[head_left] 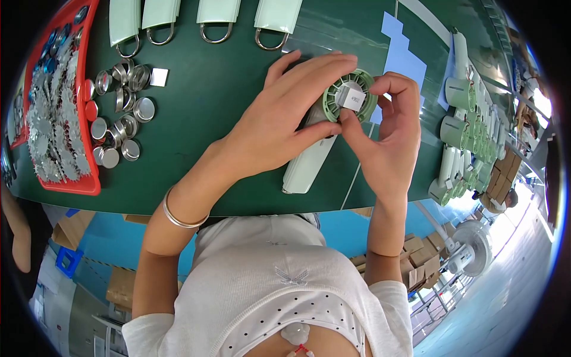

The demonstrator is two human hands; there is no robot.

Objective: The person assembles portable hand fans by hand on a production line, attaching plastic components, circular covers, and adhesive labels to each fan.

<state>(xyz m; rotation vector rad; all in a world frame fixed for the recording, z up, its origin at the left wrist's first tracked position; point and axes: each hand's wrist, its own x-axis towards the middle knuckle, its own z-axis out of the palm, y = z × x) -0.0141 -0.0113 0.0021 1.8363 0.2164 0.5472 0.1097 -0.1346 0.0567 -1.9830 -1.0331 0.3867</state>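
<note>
A light green handheld fan (pixel 309 165) lies slanted in front of me, its round ribbed head (pixel 328 109) toward the far end and its handle toward me. My left hand (pixel 279 113) is wrapped over the head from the left, thumb along its near side. From the right, my right hand (pixel 389 131) grips the head's rim with bent fingers. Its thumb tip presses at the lower edge of a small white label (pixel 352 99) over the middle of the head. Part of the head is hidden under my fingers.
A red tray (pixel 89 184) of silver toothed discs stands at the left, with several round metal caps (pixel 144 109) beside it. Light green handles with metal loops (pixel 272 39) line the far side. More green fans (pixel 458 131) crowd the right edge. Pale blue sheets (pixel 404 59) lie behind my right hand.
</note>
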